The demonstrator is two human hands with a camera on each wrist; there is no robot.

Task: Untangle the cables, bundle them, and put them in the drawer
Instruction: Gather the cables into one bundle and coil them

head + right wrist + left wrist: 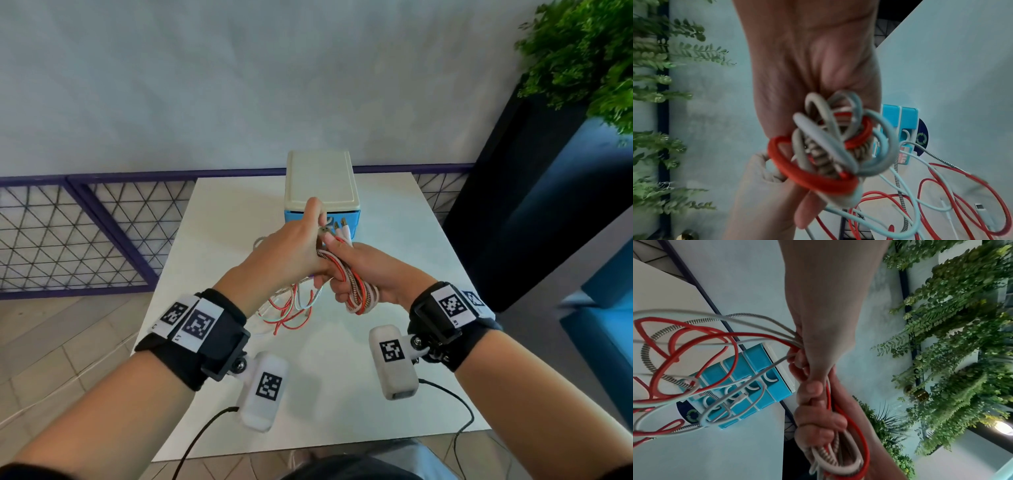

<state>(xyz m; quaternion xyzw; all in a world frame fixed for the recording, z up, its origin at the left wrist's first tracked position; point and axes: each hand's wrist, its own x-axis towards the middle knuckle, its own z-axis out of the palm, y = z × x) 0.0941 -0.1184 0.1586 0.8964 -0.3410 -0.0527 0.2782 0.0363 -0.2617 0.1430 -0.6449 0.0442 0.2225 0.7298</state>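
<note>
Red, white and braided cables (354, 289) are looped into a coil that my right hand (373, 270) grips above the white table (394, 240). The coil (826, 146) fills the right wrist view, fingers curled round it. My left hand (291, 246) presses against the right one and pinches the strands running out of the coil; its fingers (809, 363) close on them. Several plug ends (339, 226) stick up between the hands. The loose lengths (291, 310) hang down onto the table in tangled loops (694, 353). The blue drawer unit (322, 181) with a white top stands just behind the hands, drawers shut.
A purple mesh railing (85, 233) runs behind the table. At the right are a dark planter (531, 212) with green foliage (589, 58) and blue seating (603, 308). Black camera leads (455, 394) trail off the table's near edge.
</note>
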